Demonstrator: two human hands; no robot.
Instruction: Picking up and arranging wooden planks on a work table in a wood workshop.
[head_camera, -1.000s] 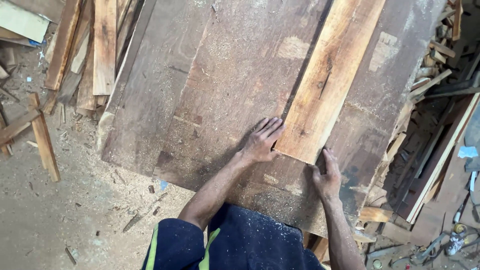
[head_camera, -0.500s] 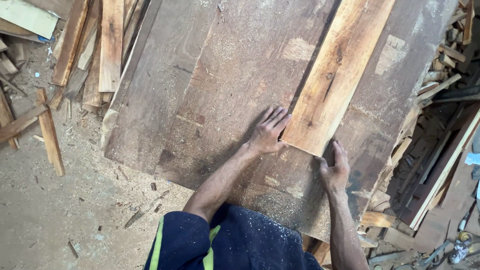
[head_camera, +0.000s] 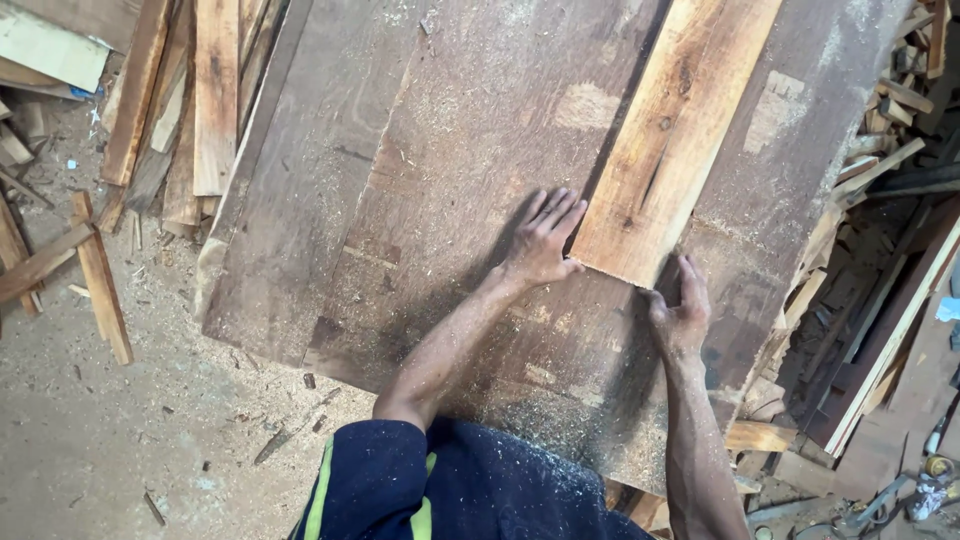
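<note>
Sleeve: a dark blue sleeve (head_camera: 400, 480) with a yellow-green stripe sits at the bottom edge, nearest the camera, dusted with sawdust.
Right hand: the right hand (head_camera: 680, 310) has its fingers curled up against the near cut end of the light plank (head_camera: 670, 140), toward that end's right corner; it presses on the end rather than wrapping around it, half open.
Left hand: the left hand (head_camera: 540, 240) lies flat and fully open, fingers spread, palm down on the tabletop (head_camera: 420, 200), its thumb side touching the plank's left edge near the cut end. It grips nothing.
Light plank: a pale orange-brown board with small knots, lying on the dark surface and running up and to the right, away from the person, out of the top of the view.
Tabletop: broad dark weathered boards, tilted across the view, strewn with sawdust and pale worn patches.
Floor: a dusty floor (head_camera: 80, 430) at the left, with chips and thin wood strips (head_camera: 100, 290) lying on it.
Far left: a stack of long planks (head_camera: 215, 90) beside the tabletop.
Far right: a heap of offcuts and slats (head_camera: 890, 200), below the tabletop's edge.
</note>
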